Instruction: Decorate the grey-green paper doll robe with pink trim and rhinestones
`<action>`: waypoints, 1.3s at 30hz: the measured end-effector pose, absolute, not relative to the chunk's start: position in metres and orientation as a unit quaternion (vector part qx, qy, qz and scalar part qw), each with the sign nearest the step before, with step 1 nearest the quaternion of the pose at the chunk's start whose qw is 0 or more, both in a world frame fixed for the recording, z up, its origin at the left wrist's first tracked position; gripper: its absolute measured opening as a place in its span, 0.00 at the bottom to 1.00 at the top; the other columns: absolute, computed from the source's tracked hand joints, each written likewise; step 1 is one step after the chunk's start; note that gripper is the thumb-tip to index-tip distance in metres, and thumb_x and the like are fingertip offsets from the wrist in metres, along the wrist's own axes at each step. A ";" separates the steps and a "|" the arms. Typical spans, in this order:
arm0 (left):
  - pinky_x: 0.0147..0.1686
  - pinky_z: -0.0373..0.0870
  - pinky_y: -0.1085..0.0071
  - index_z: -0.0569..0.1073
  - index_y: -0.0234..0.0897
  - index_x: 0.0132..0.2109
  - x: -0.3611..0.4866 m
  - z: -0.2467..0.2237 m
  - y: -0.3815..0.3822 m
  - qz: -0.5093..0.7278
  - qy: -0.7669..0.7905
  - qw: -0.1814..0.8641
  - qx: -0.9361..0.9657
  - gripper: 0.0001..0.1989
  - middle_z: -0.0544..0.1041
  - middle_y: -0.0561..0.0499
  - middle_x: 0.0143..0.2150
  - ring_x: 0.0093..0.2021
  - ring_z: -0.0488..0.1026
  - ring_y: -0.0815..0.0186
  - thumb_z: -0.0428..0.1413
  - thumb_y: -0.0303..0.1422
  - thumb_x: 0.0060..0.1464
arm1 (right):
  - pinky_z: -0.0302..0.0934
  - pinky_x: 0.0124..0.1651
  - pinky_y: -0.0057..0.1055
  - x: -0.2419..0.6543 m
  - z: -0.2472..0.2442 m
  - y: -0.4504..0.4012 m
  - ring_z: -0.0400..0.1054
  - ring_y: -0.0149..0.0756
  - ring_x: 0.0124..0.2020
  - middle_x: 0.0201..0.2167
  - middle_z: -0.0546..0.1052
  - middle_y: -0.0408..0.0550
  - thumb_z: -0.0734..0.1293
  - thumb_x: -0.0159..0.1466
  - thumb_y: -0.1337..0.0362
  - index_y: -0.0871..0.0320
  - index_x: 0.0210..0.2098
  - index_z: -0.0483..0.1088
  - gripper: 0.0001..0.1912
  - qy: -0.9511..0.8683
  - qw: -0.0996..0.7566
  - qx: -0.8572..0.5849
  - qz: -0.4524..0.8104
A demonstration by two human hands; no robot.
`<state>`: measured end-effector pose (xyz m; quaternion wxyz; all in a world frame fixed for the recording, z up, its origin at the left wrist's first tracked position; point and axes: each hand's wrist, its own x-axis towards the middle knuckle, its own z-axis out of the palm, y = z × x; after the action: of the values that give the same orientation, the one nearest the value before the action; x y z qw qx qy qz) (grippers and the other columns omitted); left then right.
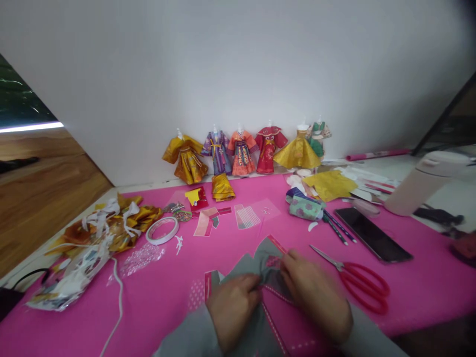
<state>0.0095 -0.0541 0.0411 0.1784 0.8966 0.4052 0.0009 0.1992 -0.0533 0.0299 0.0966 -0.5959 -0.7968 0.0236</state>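
A grey fabric piece [241, 267] with pink and white trim lies at the front centre of the pink mat. My left hand [235, 307] is closed on its middle, fingers pinched together. On the right side of the same cloth, my right hand [310, 290] is closed on the edge by a pink patterned patch. The fingertips of both hands are partly hidden by the hands and slightly blurred. Red-handled scissors [357, 280] lie just right of my right hand, blades partly open.
Small dressed forms [241, 151] stand along the wall. On the left are a tape roll [162, 231], gold fabric [130, 238] and a white cord [119, 297]. A phone [374, 235], pens [339, 228] and a tilted bottle [418, 186] are at right.
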 end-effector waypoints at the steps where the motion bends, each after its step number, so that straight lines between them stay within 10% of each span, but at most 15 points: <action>1: 0.55 0.65 0.65 0.75 0.37 0.46 0.009 0.039 -0.059 -0.006 0.415 0.172 0.893 0.14 0.71 0.47 0.57 0.57 0.67 0.58 0.47 0.25 0.61 | 0.54 0.28 0.28 0.194 0.036 -0.050 0.68 0.34 0.29 0.32 0.72 0.47 0.57 0.63 0.75 0.58 0.34 0.68 0.10 -0.805 0.109 -0.581 0.040; 12: 0.53 0.65 0.52 0.63 0.27 0.60 -0.010 0.033 -0.056 -0.107 0.491 0.043 0.863 0.25 0.64 0.34 0.61 0.60 0.62 0.48 0.44 0.20 0.56 | 0.61 0.45 0.29 0.144 0.060 0.004 0.67 0.34 0.45 0.50 0.69 0.50 0.56 0.64 0.74 0.60 0.47 0.67 0.15 -0.902 0.221 -0.349 0.123; 24: 0.48 0.67 0.57 0.62 0.33 0.60 -0.048 0.048 -0.015 -0.083 0.585 -0.007 0.807 0.24 0.68 0.39 0.58 0.52 0.68 0.52 0.48 0.26 0.56 | 0.61 0.47 0.33 0.177 0.037 -0.063 0.68 0.37 0.42 0.40 0.75 0.49 0.59 0.62 0.72 0.56 0.42 0.72 0.13 -0.892 0.153 -0.385 0.178; 32: 0.43 0.67 0.65 0.75 0.37 0.38 -0.050 0.063 -0.029 -0.028 0.493 0.061 0.867 0.14 0.75 0.48 0.40 0.41 0.71 0.60 0.44 0.29 0.61 | 0.39 0.65 0.51 0.172 0.022 -0.047 0.51 0.46 0.63 0.61 0.63 0.50 0.58 0.59 0.71 0.58 0.62 0.55 0.31 -0.930 0.087 -0.294 0.202; 39: 0.61 0.53 0.53 0.70 0.43 0.56 -0.051 0.046 -0.030 -0.051 0.368 0.162 0.914 0.23 0.65 0.50 0.62 0.64 0.56 0.57 0.47 0.22 0.54 | 0.40 0.65 0.52 0.194 0.020 -0.037 0.49 0.43 0.65 0.60 0.64 0.55 0.55 0.57 0.77 0.60 0.64 0.53 0.34 -0.929 0.075 -0.318 0.174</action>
<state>-0.0505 -0.0301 0.0457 0.1621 0.9143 0.3678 -0.0506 0.1942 -0.0372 0.0195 0.0752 -0.3182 -0.9289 0.1737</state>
